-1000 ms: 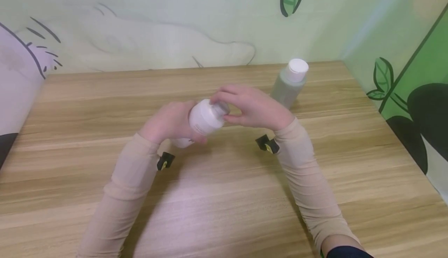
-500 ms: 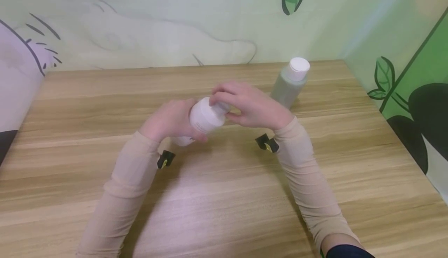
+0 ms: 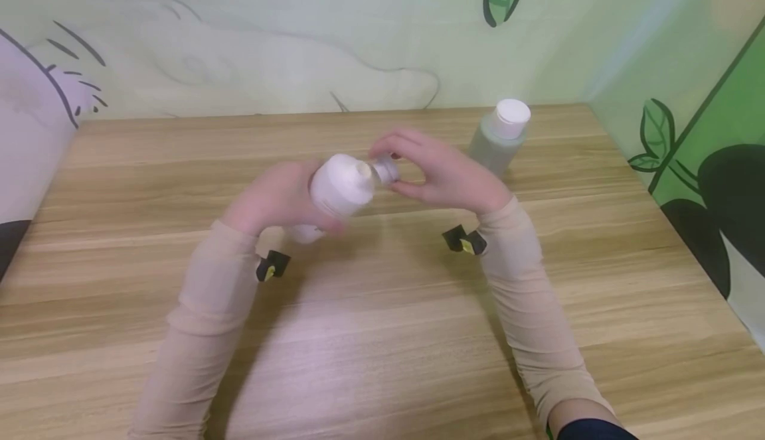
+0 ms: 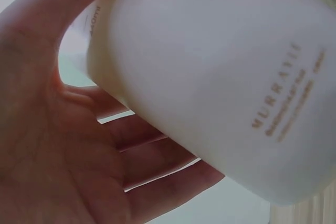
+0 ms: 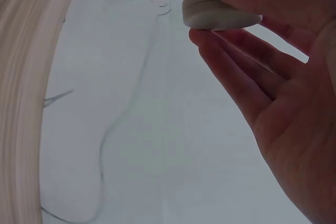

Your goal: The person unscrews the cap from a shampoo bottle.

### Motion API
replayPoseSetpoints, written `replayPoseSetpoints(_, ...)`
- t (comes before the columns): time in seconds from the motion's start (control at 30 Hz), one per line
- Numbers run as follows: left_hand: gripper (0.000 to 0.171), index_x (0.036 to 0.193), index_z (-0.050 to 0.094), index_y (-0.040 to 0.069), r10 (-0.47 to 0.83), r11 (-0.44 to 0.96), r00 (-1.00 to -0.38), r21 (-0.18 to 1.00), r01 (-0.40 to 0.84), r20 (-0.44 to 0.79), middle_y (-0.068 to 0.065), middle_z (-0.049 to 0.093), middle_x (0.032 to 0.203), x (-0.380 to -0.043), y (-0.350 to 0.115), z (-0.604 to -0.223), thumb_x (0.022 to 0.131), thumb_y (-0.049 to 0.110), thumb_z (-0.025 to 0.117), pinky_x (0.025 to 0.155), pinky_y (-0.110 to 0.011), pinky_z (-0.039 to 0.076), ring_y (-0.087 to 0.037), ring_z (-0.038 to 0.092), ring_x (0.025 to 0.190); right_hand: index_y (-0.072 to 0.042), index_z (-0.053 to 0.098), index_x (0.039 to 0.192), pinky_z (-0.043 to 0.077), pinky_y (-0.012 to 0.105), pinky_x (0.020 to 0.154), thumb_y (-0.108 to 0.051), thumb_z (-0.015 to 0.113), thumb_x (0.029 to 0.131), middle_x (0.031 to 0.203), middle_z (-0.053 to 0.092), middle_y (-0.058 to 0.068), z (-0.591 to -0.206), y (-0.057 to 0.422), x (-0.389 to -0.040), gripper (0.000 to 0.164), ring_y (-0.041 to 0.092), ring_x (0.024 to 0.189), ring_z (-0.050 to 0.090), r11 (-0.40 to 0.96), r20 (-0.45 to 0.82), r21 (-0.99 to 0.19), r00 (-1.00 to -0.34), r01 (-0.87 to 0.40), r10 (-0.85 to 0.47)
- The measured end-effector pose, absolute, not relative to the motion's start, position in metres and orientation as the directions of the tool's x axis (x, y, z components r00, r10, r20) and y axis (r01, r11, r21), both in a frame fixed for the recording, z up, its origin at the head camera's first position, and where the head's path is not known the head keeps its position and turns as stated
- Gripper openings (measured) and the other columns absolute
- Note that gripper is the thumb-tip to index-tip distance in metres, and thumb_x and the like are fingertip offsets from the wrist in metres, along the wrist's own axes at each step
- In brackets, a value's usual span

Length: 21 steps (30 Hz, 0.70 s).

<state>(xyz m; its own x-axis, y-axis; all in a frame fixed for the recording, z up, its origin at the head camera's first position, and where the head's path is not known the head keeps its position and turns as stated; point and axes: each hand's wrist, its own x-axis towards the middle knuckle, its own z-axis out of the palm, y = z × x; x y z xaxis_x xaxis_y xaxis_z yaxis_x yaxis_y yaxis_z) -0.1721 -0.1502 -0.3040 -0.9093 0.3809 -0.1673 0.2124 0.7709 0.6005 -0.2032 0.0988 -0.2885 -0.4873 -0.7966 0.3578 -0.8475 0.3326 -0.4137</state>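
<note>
Pale green mural wall (image 3: 269, 48) at the back, wood-grain tabletop (image 3: 370, 340) spread out below it, and I'm watching the work held in the middle of the head view. There's the white bottle (image 3: 337, 188), tilted, its mouth (image 3: 364, 170) pointing toward the right, and the left hand (image 3: 271, 194) has its grip clamped around the body. The left wrist camera gives me brown lettering (image 4: 278, 90), a big M above a line that starts MURRAY; the rest is too blurred to read. Over to the right hand (image 3: 448, 178): that grip is pinched on a small screw cap (image 3: 385, 170), thumb against fingers, right beside the bare mouth. Touching or just apart? I can't tell from here.

So I'd call this the cap step at the neck; whether it's coming off or going on, one moment can't settle. Either way, I reckon the next move calls for a steady left grip: lift the cap clear if it's off, or square it to the mouth before turning. Behind the right hand, a grey-green bottle (image 3: 496, 145) stands upright with its white cap (image 3: 512, 112) on.
</note>
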Motion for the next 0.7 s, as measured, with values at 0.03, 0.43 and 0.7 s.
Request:
replayPoseSetpoints(0.03,0.071,0.122,0.056,0.012,0.379,0.762,-0.910,0.614,0.204,-0.168,-0.010,0.068,0.107,-0.172,-0.153,-0.303,0.062,0.031,0.088,0.085,-0.044,0.052,-0.027,0.064,0.093,0.002,0.058,0.120,0.049,0.035,0.099,-0.002,0.070,0.083,0.119,0.062,0.013,-0.289,0.099,-0.204,0.039,0.024,0.110,0.059,0.324,0.357,-0.437,-0.492,-0.839,-0.794)
replayPoseSetpoints(0.43,0.069,0.123,0.055,0.013,0.309,0.771,-0.923,0.628,0.103,-0.229,-0.011,0.065,0.113,-0.172,-0.191,-0.292,0.065,0.033,0.087,0.088,-0.046,0.049,-0.028,0.062,0.099,-0.004,0.062,0.122,0.052,0.032,0.092,-0.009,0.075,0.081,0.118,0.062,0.012,-0.311,0.091,-0.220,0.043,0.020,0.106,0.057,0.277,0.334,-0.587,-0.540,-0.761,-0.773)
replayPoseSetpoints(0.7,0.074,0.128,0.053,0.015,0.296,0.764,-0.922,0.642,0.071,-0.250,-0.012,0.065,0.117,-0.176,-0.205,-0.294,0.065,0.034,0.087,0.092,-0.050,0.047,-0.030,0.061,0.105,-0.006,0.063,0.122,0.049,0.037,0.098,-0.016,0.075,0.083,0.119,0.063,0.008,-0.320,0.083,-0.222,0.043,0.020,0.109,0.057,0.348,0.277,-0.606,-0.600,-0.715,-0.751)
